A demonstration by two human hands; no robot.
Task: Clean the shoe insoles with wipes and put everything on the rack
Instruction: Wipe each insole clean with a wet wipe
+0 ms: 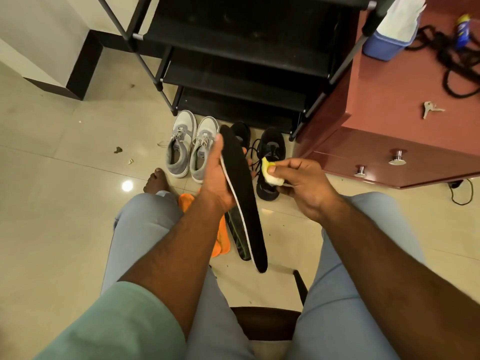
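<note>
Head view: left hand (217, 178) grips black insole (242, 193); right hand (304, 185) pinches wipe (270, 174) (yellowish).

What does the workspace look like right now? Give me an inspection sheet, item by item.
Surface: beige tiled floor, glossy, with small bits of debris.
Job's things: black insole held up edge-on; crumpled yellowish wipe; second insole on the floor; grey sneakers and black shoes before the black rack, whose visible shelves are bare.
Clutter: orange cloth on the floor; keys, blue tub and a spray can on the reddish dresser.
Hands: left hand grips the black insole; right hand pinches the wipe.
Cables: black cord tangled on the dresser; another on the floor.
Surroundings: wooden chair under the person.
</note>
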